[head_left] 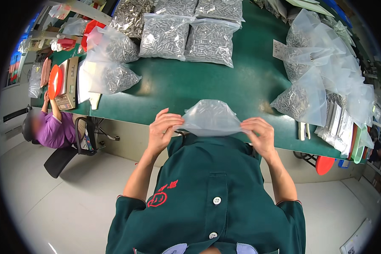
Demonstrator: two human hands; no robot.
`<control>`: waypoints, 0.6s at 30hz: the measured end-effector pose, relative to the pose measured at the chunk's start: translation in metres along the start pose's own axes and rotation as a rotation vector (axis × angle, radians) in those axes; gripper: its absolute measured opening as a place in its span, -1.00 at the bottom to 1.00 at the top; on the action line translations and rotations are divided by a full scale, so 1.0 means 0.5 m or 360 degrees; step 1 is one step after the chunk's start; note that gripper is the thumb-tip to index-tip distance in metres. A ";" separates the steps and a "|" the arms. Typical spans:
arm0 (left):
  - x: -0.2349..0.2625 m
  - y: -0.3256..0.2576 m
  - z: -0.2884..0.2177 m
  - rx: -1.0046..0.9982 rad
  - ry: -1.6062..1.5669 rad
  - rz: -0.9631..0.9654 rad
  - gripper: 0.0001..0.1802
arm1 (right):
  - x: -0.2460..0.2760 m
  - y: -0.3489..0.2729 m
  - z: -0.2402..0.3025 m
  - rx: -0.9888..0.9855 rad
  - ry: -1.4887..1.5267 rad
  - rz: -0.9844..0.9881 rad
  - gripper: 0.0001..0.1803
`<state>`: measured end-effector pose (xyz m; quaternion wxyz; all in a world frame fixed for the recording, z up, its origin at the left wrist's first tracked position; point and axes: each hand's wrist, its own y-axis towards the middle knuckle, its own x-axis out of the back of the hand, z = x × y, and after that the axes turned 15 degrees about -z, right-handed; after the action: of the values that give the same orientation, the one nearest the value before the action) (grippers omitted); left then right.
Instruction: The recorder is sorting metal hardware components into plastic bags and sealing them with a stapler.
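Note:
A translucent plastic bag [211, 118] with small metal parts showing dimly inside is at the near edge of the green table, right in front of my body. My left hand [163, 129] pinches its left upper corner between thumb and fingers. At the opposite corner, my right hand [259, 133] grips the plastic in the same way. The bag's mouth edge is stretched between both hands, facing me. How full the bag is cannot be made out through the cloudy plastic.
Filled flat bags of metal pins [164, 37] lie in rows at the back. Open-topped bags [298, 99] crowd the right, beside a stack of papers [336, 122]. More bags [112, 78] and a scale [67, 84] stand left, where a person in purple [57, 129] sits.

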<state>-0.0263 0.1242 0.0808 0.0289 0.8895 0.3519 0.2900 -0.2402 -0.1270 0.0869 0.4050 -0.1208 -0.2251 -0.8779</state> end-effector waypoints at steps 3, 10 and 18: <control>-0.035 -0.020 -0.003 0.0215 -0.0097 -0.0180 -0.82 | -0.008 -0.026 -0.006 -0.0292 -0.0039 -0.0169 -0.91; -0.033 0.015 -0.054 0.0544 -0.0526 -0.0469 -0.85 | -0.037 0.009 0.063 -0.0449 0.0034 -0.0236 -0.92; 0.002 0.021 -0.095 0.0483 -0.0537 -0.0602 -0.88 | 0.007 0.025 0.110 -0.0086 -0.0019 -0.0372 -0.93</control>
<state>-0.0446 0.1100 0.1233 0.0072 0.8380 0.5409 0.0715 -0.2311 -0.1091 0.1396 0.2950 -0.1098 -0.2165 -0.9242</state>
